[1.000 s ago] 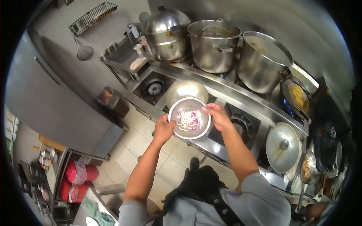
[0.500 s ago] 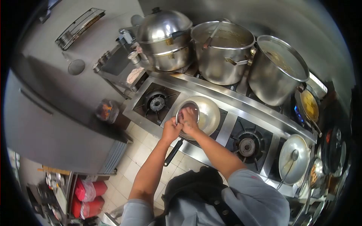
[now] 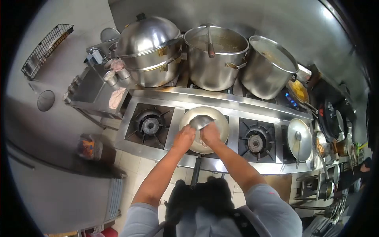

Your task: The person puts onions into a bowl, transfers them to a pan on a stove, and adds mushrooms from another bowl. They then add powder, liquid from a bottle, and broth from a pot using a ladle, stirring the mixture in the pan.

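Both hands are up over the wok (image 3: 215,118) on the middle burner of a long stainless range (image 3: 185,158), and between them they've got a small steel bowl (image 3: 200,121) tipped way over, its outside facing the camera and its mouth pointing down into the wok. The left hand (image 3: 183,138) is clamped on the bowl's near-left edge, and the right hand (image 3: 210,135) is pressed against the bowl's lower right side, fingers curled in toward its opening, so both are gripping or bracing that bowl. A few pale pinkish bits (image 3: 203,143) show in the wok just below the right hand, too small to identify for sure. The wok's black handle (image 3: 195,175) sticks out toward the person over the front edge of the range. To the left is an open burner (image 3: 150,125) and to the right another one (image 3: 256,143), both bare. Further right a pan with a round steel lid (image 3: 299,139) sits on the range. Along the back there's a big lidded steamer pot (image 3: 148,45), a stockpot (image 3: 214,55) with a ladle handle poking out, and another stockpot (image 3: 268,65), all standing side by side. Blue flame (image 3: 291,102) shows near a pan of something yellow (image 3: 299,91) at the far right. No labels, brands or writing are legible anywhere in the view.
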